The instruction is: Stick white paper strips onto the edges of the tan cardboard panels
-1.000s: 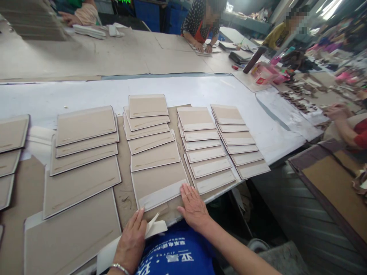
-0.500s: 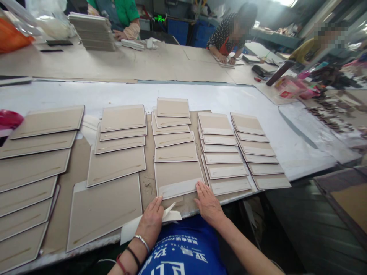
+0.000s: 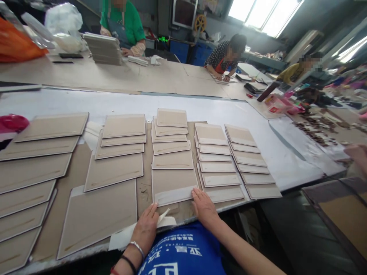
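A beige board with a pale strip along its near edge lies at the front of the middle column. My left hand rests at the strip's left corner, its fingers stretched out and close together. At the right corner my right hand lies with extended fingers on the strip's end. Neither hand shows anything gripped, though the left palm's underside is hidden. Loose white paper strips lie at the table edge beside my left hand.
Overlapping boards fan out in columns on the left and right; right-hand ones carry pale strips, most left-hand ones brownish streaks. Across the white table, people work at another bench near a board stack. A pink basket stands far right.
The camera view has tilted up, so the table and boards sit lower in the picture. Both hands stay at the same corners of the strip.
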Tool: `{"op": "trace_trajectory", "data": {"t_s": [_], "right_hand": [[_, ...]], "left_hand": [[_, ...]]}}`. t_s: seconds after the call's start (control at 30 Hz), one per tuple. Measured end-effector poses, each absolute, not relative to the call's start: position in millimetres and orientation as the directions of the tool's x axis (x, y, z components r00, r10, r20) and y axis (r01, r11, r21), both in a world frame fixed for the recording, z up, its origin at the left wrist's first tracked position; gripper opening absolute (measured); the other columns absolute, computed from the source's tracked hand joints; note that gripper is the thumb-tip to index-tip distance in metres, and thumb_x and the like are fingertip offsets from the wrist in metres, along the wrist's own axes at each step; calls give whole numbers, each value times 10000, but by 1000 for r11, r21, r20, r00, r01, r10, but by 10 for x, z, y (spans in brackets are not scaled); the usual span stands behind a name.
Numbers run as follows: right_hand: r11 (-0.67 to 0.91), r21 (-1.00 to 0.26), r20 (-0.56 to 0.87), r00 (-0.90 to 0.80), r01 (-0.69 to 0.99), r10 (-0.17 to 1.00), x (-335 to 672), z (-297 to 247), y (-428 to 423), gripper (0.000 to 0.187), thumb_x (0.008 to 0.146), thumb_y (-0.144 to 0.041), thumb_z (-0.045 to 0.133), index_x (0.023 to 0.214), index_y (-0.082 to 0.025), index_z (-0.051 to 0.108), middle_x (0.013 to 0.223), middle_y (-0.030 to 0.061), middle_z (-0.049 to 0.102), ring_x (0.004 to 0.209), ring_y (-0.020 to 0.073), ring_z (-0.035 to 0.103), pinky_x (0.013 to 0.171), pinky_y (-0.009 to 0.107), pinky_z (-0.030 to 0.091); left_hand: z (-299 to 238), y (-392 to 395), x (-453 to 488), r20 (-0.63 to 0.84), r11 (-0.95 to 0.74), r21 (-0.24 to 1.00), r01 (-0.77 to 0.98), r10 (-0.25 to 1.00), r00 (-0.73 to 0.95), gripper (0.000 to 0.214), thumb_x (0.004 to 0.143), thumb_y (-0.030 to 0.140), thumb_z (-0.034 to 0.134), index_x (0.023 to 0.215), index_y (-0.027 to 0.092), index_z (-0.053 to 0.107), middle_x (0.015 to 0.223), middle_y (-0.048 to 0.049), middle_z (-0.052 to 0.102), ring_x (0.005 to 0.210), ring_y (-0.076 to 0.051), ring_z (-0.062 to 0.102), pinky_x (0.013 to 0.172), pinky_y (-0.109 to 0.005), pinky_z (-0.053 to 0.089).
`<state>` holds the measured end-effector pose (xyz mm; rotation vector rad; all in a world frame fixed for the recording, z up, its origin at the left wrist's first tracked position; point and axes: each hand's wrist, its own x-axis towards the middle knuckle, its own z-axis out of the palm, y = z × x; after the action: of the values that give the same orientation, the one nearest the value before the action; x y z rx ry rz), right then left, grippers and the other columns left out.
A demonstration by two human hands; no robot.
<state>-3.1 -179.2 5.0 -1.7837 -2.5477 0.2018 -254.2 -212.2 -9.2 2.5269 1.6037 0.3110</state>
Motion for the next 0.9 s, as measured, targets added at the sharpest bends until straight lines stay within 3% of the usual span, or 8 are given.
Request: {"op": "trace_trajectory", "data": {"t_s": [0.13,0.3,0.7,0.9], "right_hand": [[555,-159,91,-547,817,832,-76,-12,-1740,387,844,-146,442,1222,-109,516,1274,135,509,1218,216,421,1027,379,360],[724,-165,111,-717,670,688,-64,-185,-1786,417,844,-110,406,1254,-92,475,1303,134,478,1250,218,377,1016,390,378],[735,-220,207,-706,641,678,7,-265,-1775,361,870,-105,398,1213,-94,510,1251,120,533,1230,210,406,1015,363,387],[667,-218,188,-640,712,745,100,-295,-1807,348,876,-117,391,1196,-107,527,1242,119,540,1221,216,418,1005,375,393]], "left_hand": [[-93,-2133,-2527,105,-416,214,884,909,402,352,708,-54,351,787,134,638,1095,-133,637,1044,-216,578,885,-336,501],[-58,-2139,-2488,85,-389,187,902,921,379,392,697,-64,317,783,144,638,1112,-113,631,1059,-203,568,896,-335,493],[-102,-2166,-2489,99,-400,176,900,916,388,363,709,-28,313,771,147,624,1117,-135,624,1068,-218,561,911,-356,484],[-76,-2133,-2516,133,-441,166,882,896,423,304,713,17,342,729,167,605,1078,-129,643,1042,-222,579,876,-339,502]]}}
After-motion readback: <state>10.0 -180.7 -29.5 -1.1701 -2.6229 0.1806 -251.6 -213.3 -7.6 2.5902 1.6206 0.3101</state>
